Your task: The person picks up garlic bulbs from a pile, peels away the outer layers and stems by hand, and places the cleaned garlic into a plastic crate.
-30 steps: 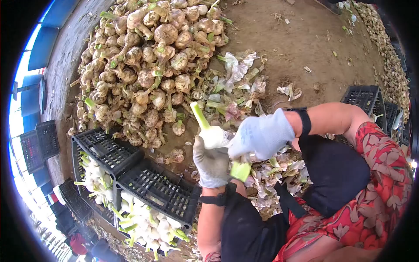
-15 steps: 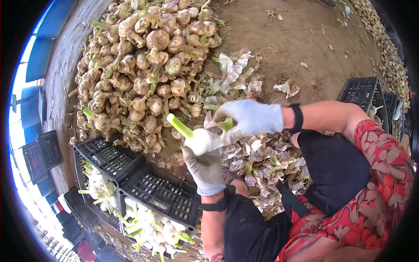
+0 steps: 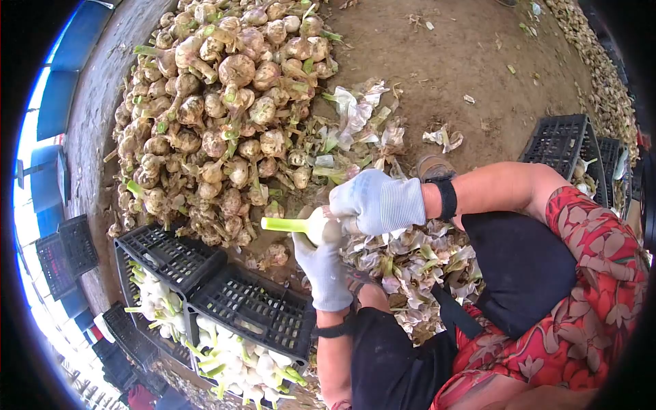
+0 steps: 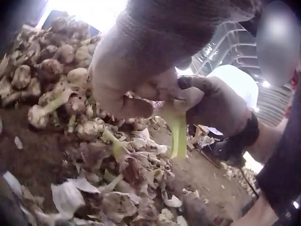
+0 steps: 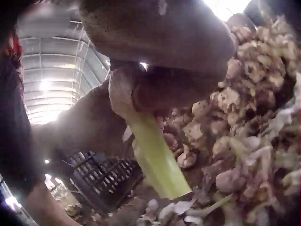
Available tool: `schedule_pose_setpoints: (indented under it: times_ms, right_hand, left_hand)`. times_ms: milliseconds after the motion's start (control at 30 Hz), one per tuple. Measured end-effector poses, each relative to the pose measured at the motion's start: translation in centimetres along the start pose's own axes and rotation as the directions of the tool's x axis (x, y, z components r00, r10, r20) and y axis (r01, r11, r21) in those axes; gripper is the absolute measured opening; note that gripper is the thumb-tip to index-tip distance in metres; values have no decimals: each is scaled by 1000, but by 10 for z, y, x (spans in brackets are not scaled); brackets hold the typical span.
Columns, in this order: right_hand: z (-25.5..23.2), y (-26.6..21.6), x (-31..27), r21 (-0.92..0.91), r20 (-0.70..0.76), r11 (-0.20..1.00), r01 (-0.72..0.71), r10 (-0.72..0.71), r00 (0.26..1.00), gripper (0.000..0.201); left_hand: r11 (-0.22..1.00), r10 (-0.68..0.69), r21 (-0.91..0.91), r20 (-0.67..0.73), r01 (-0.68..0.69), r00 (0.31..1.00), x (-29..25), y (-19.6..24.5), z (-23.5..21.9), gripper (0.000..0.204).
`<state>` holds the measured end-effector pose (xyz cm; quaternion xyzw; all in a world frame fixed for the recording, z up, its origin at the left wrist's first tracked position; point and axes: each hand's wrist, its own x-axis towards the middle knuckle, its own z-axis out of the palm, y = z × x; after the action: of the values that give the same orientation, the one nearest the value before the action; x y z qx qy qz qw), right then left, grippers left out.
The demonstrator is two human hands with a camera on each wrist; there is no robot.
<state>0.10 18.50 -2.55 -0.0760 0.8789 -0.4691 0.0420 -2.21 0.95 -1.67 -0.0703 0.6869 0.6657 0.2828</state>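
Head cam looks forward-down from above your left hand [image 3: 322, 268] and right hand [image 3: 376, 201]. Your wrist cams sit close in. All three share garlic bulb [image 3: 316, 224], garlic heap [image 3: 212, 130].

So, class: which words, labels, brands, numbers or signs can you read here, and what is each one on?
None can be read in any view.
Right glove: faint bluish marks on the back, too blurred to read.
Black plastic crates: no lettering can be made out.

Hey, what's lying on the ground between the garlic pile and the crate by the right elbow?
In the head view, dirt floor lies between the pile and that crate, with loose skins scattered nearer the pile.
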Motion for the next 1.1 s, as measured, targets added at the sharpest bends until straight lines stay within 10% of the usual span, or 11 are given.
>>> schedule_pose_setpoints:
  times_ms: [133,400,533,633,800,933,1067,1100]
  right_hand:
    - [-3,6,5,-235,16,968,92,-91,996,17]
    - [-22,45,12,-495,219,855,-153,294,930,33]
    - [-22,32,5,-198,-62,973,-115,104,993,50]
    - [-25,1,11,321,121,916,-242,214,969,53]
    - [-9,-3,18,482,229,789,-380,305,924,47]
    - [-14,7,14,729,452,406,-551,319,833,27]
    - [-21,8,10,766,411,364,-530,355,839,26]
    - [-22,5,8,704,294,571,-422,307,905,26]
  left_hand:
    - [985,36,-167,-81,-49,996,2,-10,-4,39]
    - [850,-79,-520,35,86,996,1,-21,-9,39]
    - [930,37,-362,-96,-69,995,-9,-5,-4,40]
    - [970,112,-202,-127,-136,986,-11,-6,0,42]
    - [958,142,-238,-98,-162,985,-12,-5,3,42]
    - [956,107,-265,-80,-125,991,-16,-3,2,47]
    - [960,112,-248,-82,-129,990,-15,-5,1,50]
    - [961,153,-215,-102,-172,983,-13,-3,3,50]
